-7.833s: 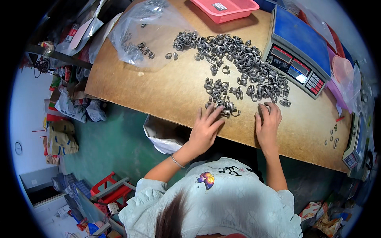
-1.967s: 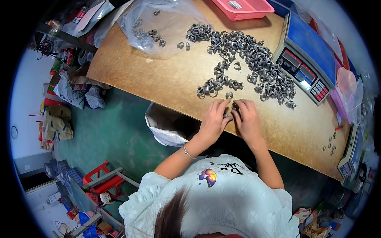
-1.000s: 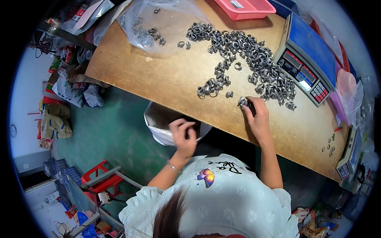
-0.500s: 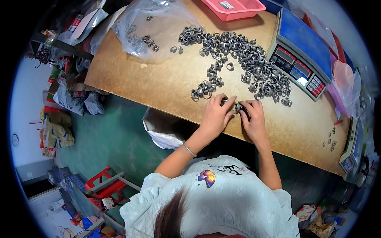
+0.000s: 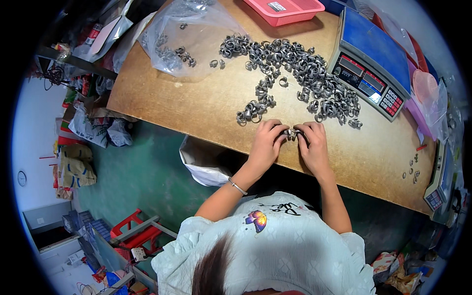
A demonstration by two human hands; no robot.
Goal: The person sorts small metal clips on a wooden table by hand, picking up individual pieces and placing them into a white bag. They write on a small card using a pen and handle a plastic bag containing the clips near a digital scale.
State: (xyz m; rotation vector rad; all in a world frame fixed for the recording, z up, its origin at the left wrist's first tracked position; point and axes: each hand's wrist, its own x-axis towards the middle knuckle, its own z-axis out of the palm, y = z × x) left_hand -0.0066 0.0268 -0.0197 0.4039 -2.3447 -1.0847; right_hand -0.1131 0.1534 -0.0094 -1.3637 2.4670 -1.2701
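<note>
Near the front edge of the table, my left hand (image 5: pixel 266 143) and my right hand (image 5: pixel 313 143) face each other with bent fingers. Between their fingertips sits a short row of grey metal rings (image 5: pixel 292 133), pinched from both sides. How many rings the fingers cover is hidden. Just beyond my left hand lies a small cluster of similar rings (image 5: pixel 256 111). A large heap of loose rings (image 5: pixel 319 81) spreads across the table farther out, and a single ring (image 5: pixel 283 82) lies apart in its bend.
A clear plastic bag (image 5: pixel 196 39) with some rings lies at the far left of the wooden table (image 5: pixel 162 98). A pink basket (image 5: pixel 285 12) stands at the back, a blue-topped scale (image 5: pixel 373 54) at the right. Below the edge hangs a white sack (image 5: pixel 201 164).
My hands have drawn slightly together, and the rings between the fingertips now show as a row spanning both hands. The heap looks the same; the whole view has shifted slightly.
</note>
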